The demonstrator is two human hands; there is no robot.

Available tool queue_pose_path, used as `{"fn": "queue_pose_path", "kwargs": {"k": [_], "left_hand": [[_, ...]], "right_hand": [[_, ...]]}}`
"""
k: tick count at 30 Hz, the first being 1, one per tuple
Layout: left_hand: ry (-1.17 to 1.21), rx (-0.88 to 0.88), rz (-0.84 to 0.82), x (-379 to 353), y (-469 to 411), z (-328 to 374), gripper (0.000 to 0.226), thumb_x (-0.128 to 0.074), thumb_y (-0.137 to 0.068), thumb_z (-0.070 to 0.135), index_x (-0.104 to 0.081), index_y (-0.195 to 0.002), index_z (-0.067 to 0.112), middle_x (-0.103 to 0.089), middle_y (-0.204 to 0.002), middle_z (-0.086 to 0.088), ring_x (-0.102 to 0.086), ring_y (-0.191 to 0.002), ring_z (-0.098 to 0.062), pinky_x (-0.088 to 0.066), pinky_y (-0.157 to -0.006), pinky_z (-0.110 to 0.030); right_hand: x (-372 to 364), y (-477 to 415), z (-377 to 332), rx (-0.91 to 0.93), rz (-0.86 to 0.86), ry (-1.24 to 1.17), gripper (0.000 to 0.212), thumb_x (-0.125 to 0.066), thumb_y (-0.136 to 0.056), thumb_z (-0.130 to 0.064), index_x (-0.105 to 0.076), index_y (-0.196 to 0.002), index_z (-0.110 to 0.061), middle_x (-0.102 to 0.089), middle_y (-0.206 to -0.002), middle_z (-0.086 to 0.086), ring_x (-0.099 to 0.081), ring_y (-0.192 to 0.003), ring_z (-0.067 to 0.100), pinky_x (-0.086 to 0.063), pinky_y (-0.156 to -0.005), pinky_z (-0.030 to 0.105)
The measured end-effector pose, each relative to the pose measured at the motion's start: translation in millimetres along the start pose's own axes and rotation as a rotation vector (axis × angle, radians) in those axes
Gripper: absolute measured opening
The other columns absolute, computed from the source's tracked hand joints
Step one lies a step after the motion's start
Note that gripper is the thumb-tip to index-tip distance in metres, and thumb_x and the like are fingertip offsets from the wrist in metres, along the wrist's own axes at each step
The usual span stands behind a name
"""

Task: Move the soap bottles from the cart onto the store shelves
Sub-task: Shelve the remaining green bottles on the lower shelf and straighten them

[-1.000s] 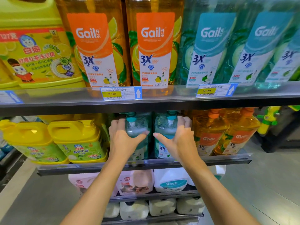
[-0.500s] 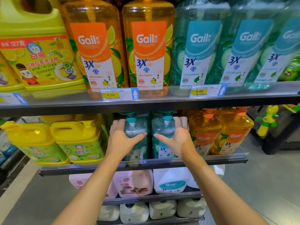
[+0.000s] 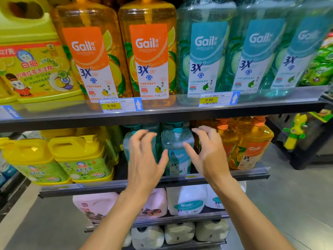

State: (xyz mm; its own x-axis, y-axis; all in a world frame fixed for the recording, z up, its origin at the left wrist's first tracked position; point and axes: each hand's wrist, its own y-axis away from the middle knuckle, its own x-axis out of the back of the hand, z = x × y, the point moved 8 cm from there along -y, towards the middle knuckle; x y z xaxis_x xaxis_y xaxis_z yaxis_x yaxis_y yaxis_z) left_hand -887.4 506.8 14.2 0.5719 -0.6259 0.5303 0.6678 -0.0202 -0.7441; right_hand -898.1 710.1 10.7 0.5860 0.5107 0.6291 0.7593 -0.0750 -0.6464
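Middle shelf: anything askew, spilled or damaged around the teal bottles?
Nothing stands out. The teal Gail pump bottle stands upright on the middle shelf, no spill. Its neighbour is mostly hidden behind the open left hand; the right hand is open too.

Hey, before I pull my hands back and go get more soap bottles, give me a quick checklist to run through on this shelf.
1. Left hand free: ok, fingers spread, no grip on anything.
2. Right hand free: ok, fingers loosely open, holding nothing.
3. Right teal Gail bottle upright: ok, standing with its label facing out.
4. Left teal Gail bottle upright: cannot tell, mostly hidden behind the left hand.
5. Right teal Gail bottle behind the middle shelf lip: ok.
6. Bottles remaining on the cart: cannot tell, the cart is out of view.
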Motion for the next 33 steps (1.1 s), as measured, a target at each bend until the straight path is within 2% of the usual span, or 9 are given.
{"fn": "queue_pose_path", "kwargs": {"k": [3,6,10,13,19,24,29,31,33], "left_hand": [[-0.078,-0.055,-0.189,-30,-11,20,0.053,-0.077,-0.089,0.031,-0.057,-0.136,0.017,-0.049,-0.135,-0.014,-0.046,-0.126,-0.032,-0.046,-0.103,-0.042],[-0.18,-0.06,-0.364,-60,-20,35,0.063,-0.071,-0.092,0.045,-0.051,-0.147,0.023,-0.05,-0.136,-0.02,-0.045,-0.128,-0.038,-0.045,-0.105,-0.046],[-0.341,-0.051,-0.523,-87,-26,37,0.075,-0.059,-0.096,0.059,-0.033,-0.161,0.03,-0.051,-0.13,-0.016,-0.045,-0.121,-0.034,-0.038,-0.106,-0.041],[-0.342,-0.004,-0.595,-94,-29,30,0.073,-0.057,-0.099,0.056,-0.027,-0.162,0.035,-0.05,-0.13,-0.011,-0.042,-0.124,-0.03,-0.04,-0.103,-0.037],[-0.237,0.024,-0.663,-96,-29,25,0.072,-0.064,-0.098,0.048,-0.03,-0.161,0.037,-0.047,-0.125,-0.008,-0.04,-0.127,-0.028,-0.045,-0.1,-0.039],[-0.202,-0.02,-0.659,-94,-28,24,0.072,-0.064,-0.098,0.048,-0.032,-0.16,0.036,-0.047,-0.12,-0.006,-0.041,-0.123,-0.027,-0.043,-0.101,-0.038],[-0.106,0.008,-0.685,-89,-27,24,0.067,-0.067,-0.097,0.043,-0.038,-0.158,0.038,-0.046,-0.12,-0.006,-0.039,-0.132,-0.029,-0.043,-0.104,-0.039],[-0.092,0.002,-0.662,-80,-22,25,0.06,-0.07,-0.096,0.04,-0.048,-0.152,0.035,-0.053,-0.134,-0.02,-0.037,-0.144,-0.035,-0.043,-0.11,-0.044],[-0.101,0.013,-0.58,-66,-14,28,0.052,-0.072,-0.095,0.035,-0.058,-0.144,0.03,-0.048,-0.148,-0.024,-0.037,-0.145,-0.041,-0.046,-0.107,-0.05]], "right_hand": [[20,-3,24,-0.045,0.08,0.238,0.049,-0.071,-0.09,-0.046,-0.068,-0.126,-0.014,-0.058,-0.124,0.017,-0.055,-0.106,0.036,-0.049,-0.084,0.045],[24,-5,47,-0.124,0.044,0.353,0.053,-0.076,-0.084,-0.05,-0.068,-0.127,-0.019,-0.054,-0.122,0.018,-0.054,-0.098,0.039,-0.049,-0.077,0.046],[16,-5,68,-0.144,-0.049,0.416,0.059,-0.073,-0.086,-0.055,-0.063,-0.134,-0.022,-0.052,-0.126,0.025,-0.052,-0.097,0.039,-0.045,-0.079,0.044],[6,-3,80,-0.139,-0.125,0.443,0.059,-0.067,-0.091,-0.056,-0.058,-0.14,-0.024,-0.052,-0.135,0.034,-0.057,-0.103,0.044,-0.046,-0.081,0.044],[8,3,78,-0.123,-0.08,0.423,0.056,-0.068,-0.092,-0.052,-0.058,-0.141,-0.026,-0.054,-0.134,0.028,-0.053,-0.105,0.04,-0.045,-0.081,0.042],[3,2,80,-0.171,-0.134,0.526,0.06,-0.056,-0.096,-0.061,-0.049,-0.148,-0.033,-0.056,-0.136,0.024,-0.055,-0.107,0.037,-0.045,-0.084,0.039],[11,2,70,-0.174,-0.149,0.432,0.051,-0.063,-0.095,-0.053,-0.058,-0.137,-0.023,-0.063,-0.103,0.021,-0.053,-0.088,0.036,-0.044,-0.073,0.04],[21,6,73,-0.222,-0.106,0.305,0.044,-0.066,-0.095,-0.047,-0.061,-0.128,-0.019,-0.06,-0.109,0.02,-0.054,-0.097,0.038,-0.05,-0.08,0.044],[30,12,77,-0.272,-0.085,0.243,0.043,-0.068,-0.095,-0.044,-0.062,-0.13,-0.02,-0.057,-0.127,0.018,-0.052,-0.117,0.037,-0.051,-0.093,0.044]]}}
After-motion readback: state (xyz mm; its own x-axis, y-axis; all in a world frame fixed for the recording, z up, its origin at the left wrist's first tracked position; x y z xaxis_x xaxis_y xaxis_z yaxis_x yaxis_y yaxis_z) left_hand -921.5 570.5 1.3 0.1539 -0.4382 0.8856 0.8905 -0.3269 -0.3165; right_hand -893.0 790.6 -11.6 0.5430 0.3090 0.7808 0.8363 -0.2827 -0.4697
